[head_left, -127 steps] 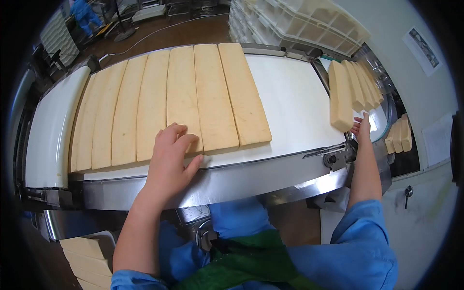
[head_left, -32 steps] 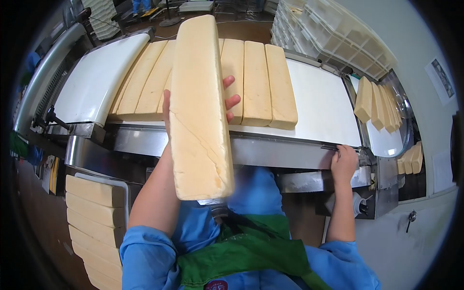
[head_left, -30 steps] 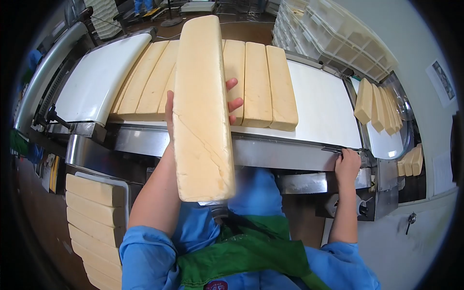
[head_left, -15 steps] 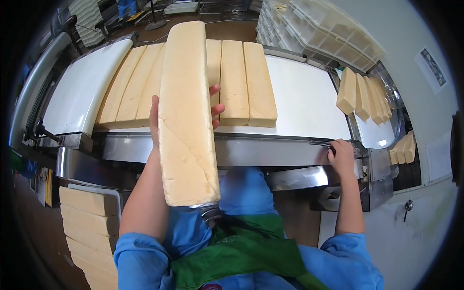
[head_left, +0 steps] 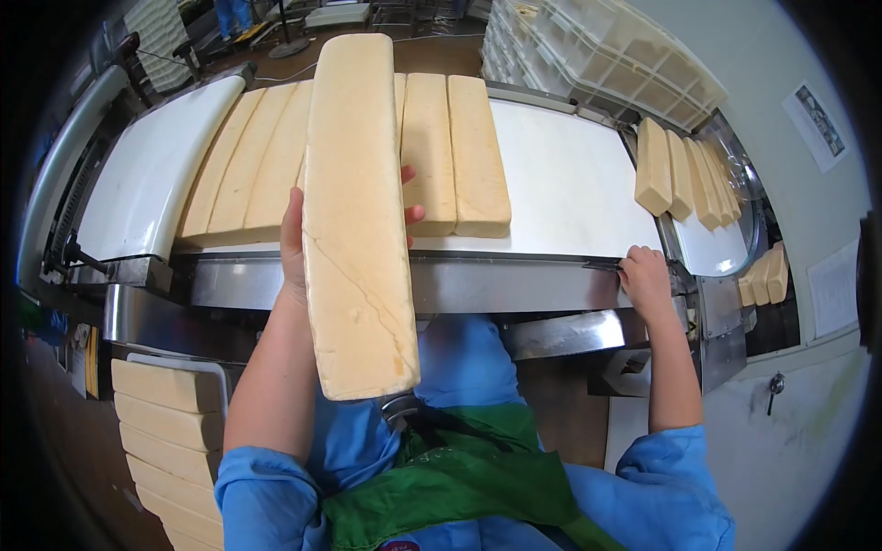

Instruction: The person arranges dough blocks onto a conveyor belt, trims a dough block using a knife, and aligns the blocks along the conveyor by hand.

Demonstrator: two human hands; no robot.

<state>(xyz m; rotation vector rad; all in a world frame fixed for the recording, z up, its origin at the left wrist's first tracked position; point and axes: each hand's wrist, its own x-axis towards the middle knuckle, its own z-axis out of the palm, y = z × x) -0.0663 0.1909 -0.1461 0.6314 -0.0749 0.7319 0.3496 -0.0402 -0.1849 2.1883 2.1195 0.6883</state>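
Note:
My left hand is wrapped round a long pale yellow block, held up lengthwise in front of the belt. A diagonal crease runs across the block's lower half. Behind it, several similar blocks lie side by side on the white conveyor belt. At the belt's front metal edge, near its right end, my right hand rests with fingers curled over a small dark metal part. Whether it grips that part is hidden.
More blocks lean on a round surface at the right, with others below. Another row sits on a tray at the lower left. White crates are stacked behind the belt. A person's blue-clad legs show at the back.
Since the oldest frame, my left hand has taken hold of a block and lifted it. My right hand has left the leaning blocks at the right for the belt's front edge. Lately the view has shifted slightly.

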